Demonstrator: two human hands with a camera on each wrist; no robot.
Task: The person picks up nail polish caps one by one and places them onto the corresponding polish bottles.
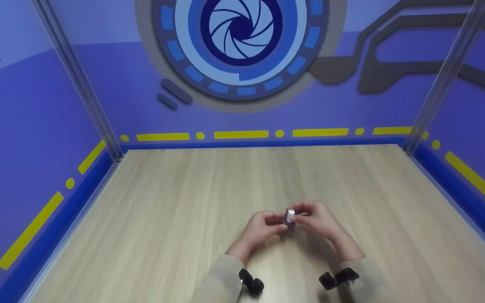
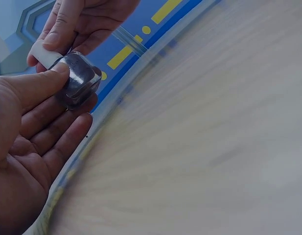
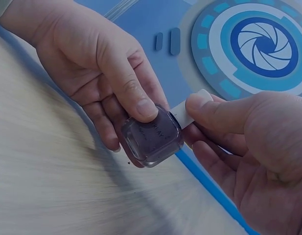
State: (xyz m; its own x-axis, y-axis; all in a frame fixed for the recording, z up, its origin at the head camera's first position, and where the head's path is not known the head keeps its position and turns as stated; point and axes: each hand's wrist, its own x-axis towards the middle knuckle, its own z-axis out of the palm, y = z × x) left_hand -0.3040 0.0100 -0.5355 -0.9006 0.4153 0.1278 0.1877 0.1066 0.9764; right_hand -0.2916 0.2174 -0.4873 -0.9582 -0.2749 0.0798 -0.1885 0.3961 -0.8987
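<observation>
A small glass bottle of dark nail polish (image 3: 153, 139) with a white cap (image 3: 182, 115) is held between both hands, above the wooden table. My left hand (image 1: 260, 229) pinches the glass body, thumb on its front face and fingers behind. With thumb and fingers, my right hand (image 1: 320, 221) pinches the white cap. In the left wrist view the bottle (image 2: 78, 81) tilts, its cap (image 2: 45, 55) towards the upper left. The cap sits at the bottle's neck. Small lettering shows on the glass beside the left thumb in the right wrist view.
The wooden tabletop (image 1: 162, 210) spreads under both hands. Blue panels with yellow dashes (image 1: 241, 134) enclose it at the back, left and right, with metal posts (image 1: 78, 75) at the rear corners. A black wrist strap mount (image 1: 251, 283) sits on each sleeve.
</observation>
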